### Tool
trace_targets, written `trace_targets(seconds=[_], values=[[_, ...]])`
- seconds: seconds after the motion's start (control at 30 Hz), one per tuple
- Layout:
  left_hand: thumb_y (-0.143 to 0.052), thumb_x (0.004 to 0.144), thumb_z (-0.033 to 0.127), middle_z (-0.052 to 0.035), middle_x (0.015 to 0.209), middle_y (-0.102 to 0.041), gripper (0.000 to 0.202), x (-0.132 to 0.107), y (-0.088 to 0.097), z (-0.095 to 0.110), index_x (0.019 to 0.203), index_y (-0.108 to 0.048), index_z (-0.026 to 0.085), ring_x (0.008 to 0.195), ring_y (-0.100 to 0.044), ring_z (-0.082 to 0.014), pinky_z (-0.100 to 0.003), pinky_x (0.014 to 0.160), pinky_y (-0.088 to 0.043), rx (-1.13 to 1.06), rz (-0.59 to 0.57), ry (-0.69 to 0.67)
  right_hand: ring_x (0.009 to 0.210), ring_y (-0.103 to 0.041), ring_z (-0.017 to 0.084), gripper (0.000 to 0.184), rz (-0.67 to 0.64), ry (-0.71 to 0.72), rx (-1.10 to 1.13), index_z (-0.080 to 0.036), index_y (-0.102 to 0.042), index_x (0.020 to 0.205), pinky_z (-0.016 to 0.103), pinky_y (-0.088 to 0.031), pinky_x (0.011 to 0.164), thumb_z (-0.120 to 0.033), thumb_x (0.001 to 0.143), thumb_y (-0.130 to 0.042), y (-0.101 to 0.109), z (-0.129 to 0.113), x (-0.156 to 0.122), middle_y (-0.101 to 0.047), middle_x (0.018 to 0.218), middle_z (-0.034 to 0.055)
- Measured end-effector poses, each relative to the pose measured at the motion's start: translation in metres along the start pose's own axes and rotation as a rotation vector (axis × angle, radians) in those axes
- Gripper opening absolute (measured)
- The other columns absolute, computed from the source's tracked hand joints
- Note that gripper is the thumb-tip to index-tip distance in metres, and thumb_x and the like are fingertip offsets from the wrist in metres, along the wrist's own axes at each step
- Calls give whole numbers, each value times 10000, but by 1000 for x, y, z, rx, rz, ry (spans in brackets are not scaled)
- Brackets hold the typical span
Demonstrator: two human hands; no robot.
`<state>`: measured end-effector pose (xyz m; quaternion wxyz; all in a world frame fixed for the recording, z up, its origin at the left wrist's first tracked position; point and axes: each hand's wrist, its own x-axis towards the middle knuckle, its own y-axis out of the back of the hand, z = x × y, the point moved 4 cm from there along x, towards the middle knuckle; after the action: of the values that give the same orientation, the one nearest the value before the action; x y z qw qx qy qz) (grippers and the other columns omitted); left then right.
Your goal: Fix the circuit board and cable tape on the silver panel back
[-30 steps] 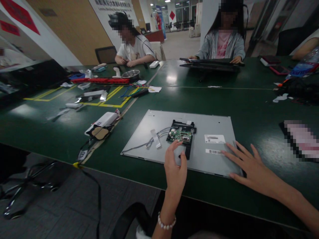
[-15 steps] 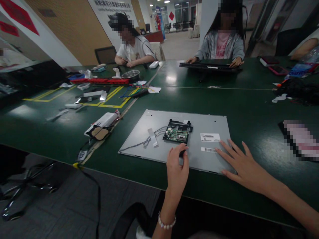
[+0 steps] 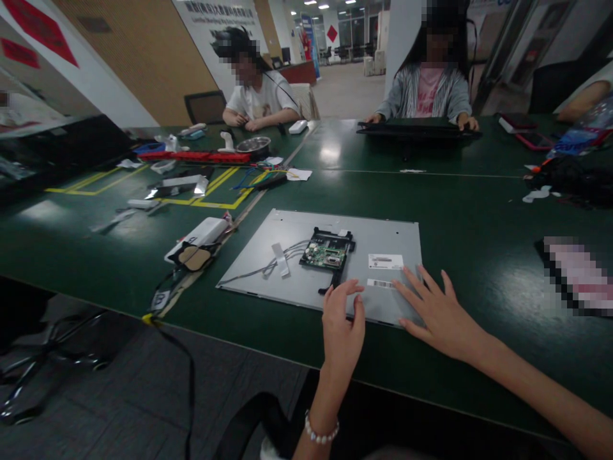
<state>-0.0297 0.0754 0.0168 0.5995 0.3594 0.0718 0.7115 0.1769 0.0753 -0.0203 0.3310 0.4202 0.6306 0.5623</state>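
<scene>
A grey metal display panel [image 3: 253, 255] lies flat on the table. Mounted on it is a green circuit board [image 3: 325, 254] in a black bracket [image 3: 336, 277], whose arm reaches toward the near edge. Grey cables [image 3: 249, 276] run left from the board under a strip of clear tape [image 3: 281, 260]. My left hand [image 3: 342, 322] hovers by the bracket's lower end with curved fingers, thumb and fingertips apart, holding nothing. Spread over the panel's right part, my right hand [image 3: 438, 313] rests its fingertips near two white labels [image 3: 385, 261].
Left of the panel lies a white battery-like pack [image 3: 198, 239] with a black cable. Farther back are a red strip [image 3: 191, 156], a round metal dish [image 3: 253, 145] and loose wires. A phone [image 3: 577, 275] lies at right. Across the table a person holds a black panel [image 3: 419, 130].
The grey panel has slid left with its board, and my right hand has moved left with it. My left hand has stayed nearly in place, so the bracket's end now shows beside it.
</scene>
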Motion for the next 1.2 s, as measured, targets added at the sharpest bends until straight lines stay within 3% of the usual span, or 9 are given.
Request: trace_targets(seconds=[0.47,0.63,0.8,0.9,1.03,1.2], values=[[-478,933,154,-78,1121,-693,261,5,4,3,1168,-572,216,1131,-622,-221,-482,1097,-371,78,17,-56,1476,-94,420,670,-10,-22,39,-260,-317,1530,695,-151,1112,-588,947,-350,-5,-22,27,-158,1637,113],[-490,924,189,-144,1296,-598,380,44,24,-13,1303,-516,189,1265,-521,-265,-482,1083,-395,287,-13,-108,1483,-76,402,694,-23,-36,79,-284,-277,1542,686,-152,1124,-634,944,-317,-5,-20,26,-140,1642,94],[-588,874,304,-196,1521,-372,526,86,28,-57,1376,-486,182,1410,-297,-426,-661,1060,-324,681,-319,1,1487,-62,392,712,-25,-30,99,-293,-264,1545,676,-147,1135,-666,939,-283,-5,-18,26,-117,1648,76],[-521,916,354,-190,1533,-353,517,105,23,-73,1402,-460,188,1421,-268,-422,-653,1046,-339,783,-414,31,1487,-60,391,705,-22,-28,101,-292,-263,1545,673,-141,1138,-660,944,-276,-5,-18,26,-117,1648,76],[-484,930,354,-218,1447,-438,517,136,17,-83,1394,-452,129,1378,-326,-394,-562,1037,-385,847,-402,27,1486,-63,394,713,-40,-35,109,-290,-246,1551,678,-144,1137,-663,944,-267,-4,-18,26,-108,1649,80],[-475,929,339,-228,1367,-493,488,164,13,-95,1360,-469,108,1307,-403,-389,-548,1000,-407,894,-323,76,1485,-68,395,702,-39,-37,108,-284,-260,1548,673,-148,1137,-652,950,-272,-2,-19,26,-122,1646,87]])
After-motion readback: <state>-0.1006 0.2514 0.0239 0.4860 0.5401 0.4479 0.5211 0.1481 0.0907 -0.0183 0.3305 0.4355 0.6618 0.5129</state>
